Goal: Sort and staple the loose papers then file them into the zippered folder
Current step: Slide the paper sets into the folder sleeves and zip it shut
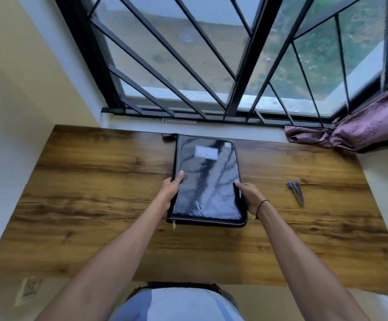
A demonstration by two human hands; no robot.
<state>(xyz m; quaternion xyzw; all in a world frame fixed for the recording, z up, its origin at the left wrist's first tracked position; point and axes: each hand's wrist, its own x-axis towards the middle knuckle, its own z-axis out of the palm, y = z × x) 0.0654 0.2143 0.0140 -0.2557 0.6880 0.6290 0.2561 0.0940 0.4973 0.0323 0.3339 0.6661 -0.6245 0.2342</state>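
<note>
Two hands clamp the zippered folder (208, 179) mid-desk: our left hand (171, 187) grips its left edge, right hand (249, 195) its right. Stapler (295, 191) lies right of it. We should keep it flat and find the zipper pull (174, 224).

The label (206, 152) on the folder (208, 181) is too blurred to read.

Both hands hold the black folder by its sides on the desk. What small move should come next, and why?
Probably reach the left hand to the zipper pull at the near left corner and start unzipping. The zippered folder looks closed, no loose papers are visible, and the stapler lies untouched to the right.
</note>
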